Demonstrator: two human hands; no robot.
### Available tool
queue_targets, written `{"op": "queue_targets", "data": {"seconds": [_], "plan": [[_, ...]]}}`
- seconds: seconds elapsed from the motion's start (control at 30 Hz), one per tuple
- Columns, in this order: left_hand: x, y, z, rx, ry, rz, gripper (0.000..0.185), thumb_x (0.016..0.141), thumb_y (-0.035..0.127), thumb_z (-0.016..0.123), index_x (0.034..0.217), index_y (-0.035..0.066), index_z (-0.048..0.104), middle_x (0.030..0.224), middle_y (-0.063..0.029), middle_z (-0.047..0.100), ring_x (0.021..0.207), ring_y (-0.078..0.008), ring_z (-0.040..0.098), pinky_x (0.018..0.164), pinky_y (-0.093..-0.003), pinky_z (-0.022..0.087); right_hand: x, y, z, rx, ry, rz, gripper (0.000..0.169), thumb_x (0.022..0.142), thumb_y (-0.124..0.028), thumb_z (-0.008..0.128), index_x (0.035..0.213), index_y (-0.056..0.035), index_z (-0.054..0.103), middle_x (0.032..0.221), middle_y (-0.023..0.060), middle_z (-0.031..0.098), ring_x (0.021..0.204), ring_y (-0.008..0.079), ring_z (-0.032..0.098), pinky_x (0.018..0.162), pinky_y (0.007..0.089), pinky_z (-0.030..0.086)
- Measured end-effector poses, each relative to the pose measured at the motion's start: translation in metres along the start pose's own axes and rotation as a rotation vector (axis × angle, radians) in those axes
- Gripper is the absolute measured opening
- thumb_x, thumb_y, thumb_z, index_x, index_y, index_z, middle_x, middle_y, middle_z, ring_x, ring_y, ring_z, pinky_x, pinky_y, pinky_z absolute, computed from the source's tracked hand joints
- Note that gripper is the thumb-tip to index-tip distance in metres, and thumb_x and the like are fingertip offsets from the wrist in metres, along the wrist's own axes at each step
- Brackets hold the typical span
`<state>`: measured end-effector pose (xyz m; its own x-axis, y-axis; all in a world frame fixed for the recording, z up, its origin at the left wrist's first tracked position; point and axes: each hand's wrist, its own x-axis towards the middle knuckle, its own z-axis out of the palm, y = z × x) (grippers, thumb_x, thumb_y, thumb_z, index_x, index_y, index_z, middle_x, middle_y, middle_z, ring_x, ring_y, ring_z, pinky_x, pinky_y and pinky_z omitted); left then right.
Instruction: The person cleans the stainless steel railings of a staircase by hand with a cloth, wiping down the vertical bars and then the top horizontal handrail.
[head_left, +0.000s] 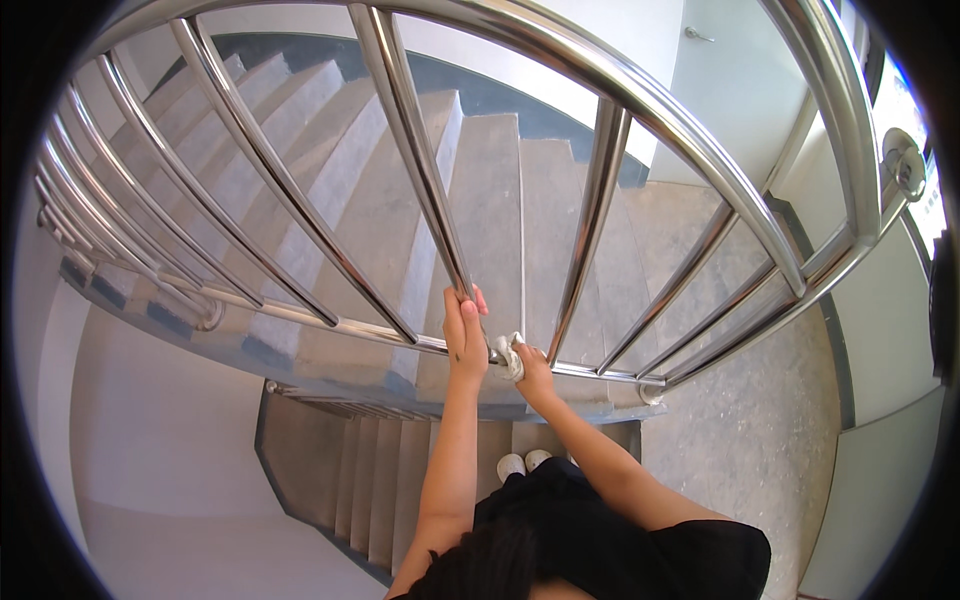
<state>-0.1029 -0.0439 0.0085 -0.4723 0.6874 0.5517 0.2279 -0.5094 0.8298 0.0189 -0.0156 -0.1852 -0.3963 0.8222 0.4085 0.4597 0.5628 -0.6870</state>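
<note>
My left hand (465, 330) is wrapped around the lower part of a polished metal baluster (420, 165) of a stair railing. Just right of it, my right hand (534, 373) grips a crumpled white cloth (510, 357) against the lower metal rail, near the foot of that baluster. Part of the cloth is hidden by my fingers. Above both hands curves the thick metal handrail (555, 34). Another baluster (592, 225) stands to the right of my right hand.
Concrete steps (480, 202) curve behind the railing. Below, a lower flight (375, 480) descends beside my white shoes (511, 466). A pale door with a lever handle (699, 34) is at the upper right, above a concrete landing (720, 450). A plain wall (150, 435) lies at left.
</note>
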Motion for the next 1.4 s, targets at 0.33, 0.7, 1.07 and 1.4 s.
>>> {"op": "queue_targets", "data": {"seconds": [0.33,0.7,1.07,1.4], "plan": [[-0.002,0.003,-0.001,-0.026,-0.016,-0.025,0.038,0.104,0.039,0.036,0.104,0.004,0.048,0.084,-0.0049,0.052,0.078,-0.0141,0.049,0.075,-0.0277,0.042,0.028,-0.071,-0.044,0.619,0.385,0.209,0.043,0.082,-0.006,0.072,0.121,-0.0006,0.054,0.111,0.0071,0.058,0.103,0.0176,0.057,0.091,0.0302,0.045],[-0.003,-0.006,-0.002,-0.116,0.003,-0.129,0.048,0.102,0.027,0.042,0.142,0.001,0.036,0.137,-0.0122,0.049,0.124,-0.0195,0.046,0.101,-0.0323,0.037,0.160,-0.260,-0.154,0.569,0.271,-0.322,0.065,0.084,-0.018,0.072,0.136,-0.0020,0.037,0.122,0.0159,0.054,0.109,0.0281,0.058,0.091,0.0364,0.046],[-0.047,-0.064,-0.023,-0.309,0.054,-0.256,0.058,0.099,0.031,0.052,0.146,0.004,0.032,0.149,-0.0108,0.036,0.136,-0.0218,0.037,0.108,-0.0361,0.032,0.129,-0.180,-0.083,0.533,0.027,-0.151,0.049,0.082,-0.014,0.071,0.120,-0.0029,0.042,0.100,0.0149,0.057,0.092,0.0358,0.061,0.079,0.0383,0.049],[-0.038,-0.011,-0.030,0.079,0.268,-0.096,0.055,0.101,0.040,0.039,0.140,0.002,0.037,0.139,-0.0145,0.046,0.133,-0.0241,0.039,0.109,-0.0371,0.027,0.081,-0.126,-0.031,0.581,-0.011,0.004,0.055,0.082,-0.015,0.071,0.127,-0.0019,0.041,0.113,0.0171,0.055,0.102,0.0310,0.060,0.083,0.0379,0.049]]}}
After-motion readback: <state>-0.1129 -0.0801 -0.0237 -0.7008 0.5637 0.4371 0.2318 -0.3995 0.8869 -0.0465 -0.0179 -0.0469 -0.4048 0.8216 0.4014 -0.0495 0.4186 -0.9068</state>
